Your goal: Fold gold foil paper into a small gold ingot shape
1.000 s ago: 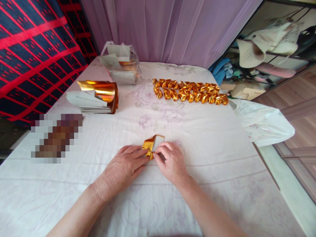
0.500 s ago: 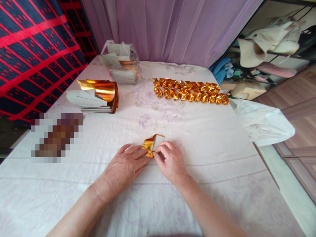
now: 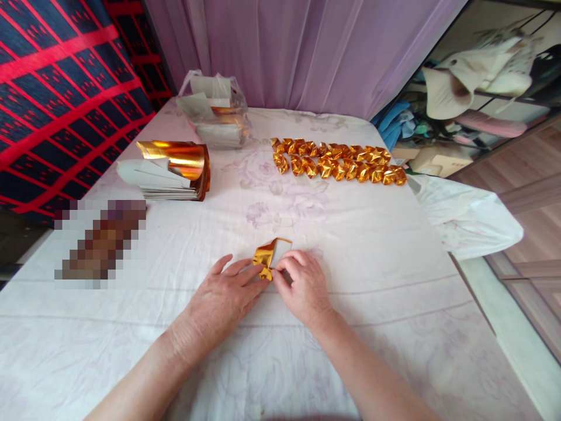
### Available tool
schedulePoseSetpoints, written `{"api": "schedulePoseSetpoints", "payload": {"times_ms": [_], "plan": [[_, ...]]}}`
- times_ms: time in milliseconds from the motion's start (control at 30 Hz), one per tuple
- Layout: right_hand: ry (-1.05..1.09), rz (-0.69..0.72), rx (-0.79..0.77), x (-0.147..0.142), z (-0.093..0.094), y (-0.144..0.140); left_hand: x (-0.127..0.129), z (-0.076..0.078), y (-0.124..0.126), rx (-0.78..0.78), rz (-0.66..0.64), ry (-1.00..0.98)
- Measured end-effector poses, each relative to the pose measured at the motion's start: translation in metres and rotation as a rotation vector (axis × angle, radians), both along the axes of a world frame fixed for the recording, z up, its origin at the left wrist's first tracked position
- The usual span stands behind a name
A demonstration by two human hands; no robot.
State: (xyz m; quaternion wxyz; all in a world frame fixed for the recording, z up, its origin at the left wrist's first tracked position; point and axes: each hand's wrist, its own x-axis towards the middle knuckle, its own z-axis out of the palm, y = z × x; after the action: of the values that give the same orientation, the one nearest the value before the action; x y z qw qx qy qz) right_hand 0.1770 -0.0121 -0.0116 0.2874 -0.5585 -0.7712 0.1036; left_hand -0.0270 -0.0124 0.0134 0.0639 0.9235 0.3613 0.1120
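Note:
A partly folded piece of gold foil paper point(image 3: 264, 256), with a whitish underside showing at its right, lies on the table in front of me. My left hand point(image 3: 230, 289) is stretched out palm down, its fingers apart and fingertips on the paper's lower left edge. From the right, my right hand point(image 3: 304, 286) pinches the paper's lower edge between thumb and forefinger. The pinched bit is mostly hidden by the fingertips. Farther off, two rows of folded gold foil pieces point(image 3: 337, 170) stand side by side.
A curled stack of gold foil sheets point(image 3: 175, 181) stands at the left, with a clear plastic bag point(image 3: 239, 114) of more sheets behind it. A blurred-out item point(image 3: 103, 242) lies at far left. A white plastic bag point(image 3: 473, 216) hangs by the right edge, near a cluttered shelf point(image 3: 495, 96).
Almost nothing differs. My left hand and wrist have shifted very slightly; the right hand keeps its pinch on the paper.

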Motion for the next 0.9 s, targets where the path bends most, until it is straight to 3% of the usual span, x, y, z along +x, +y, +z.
{"api": "schedulePoseSetpoints", "payload": {"times_ms": [900], "plan": [[0.017,0.006,-0.010,0.0003,-0.0004,-0.0001,0.0051,0.0015,-0.0032,0.014,0.020,0.045]]}}
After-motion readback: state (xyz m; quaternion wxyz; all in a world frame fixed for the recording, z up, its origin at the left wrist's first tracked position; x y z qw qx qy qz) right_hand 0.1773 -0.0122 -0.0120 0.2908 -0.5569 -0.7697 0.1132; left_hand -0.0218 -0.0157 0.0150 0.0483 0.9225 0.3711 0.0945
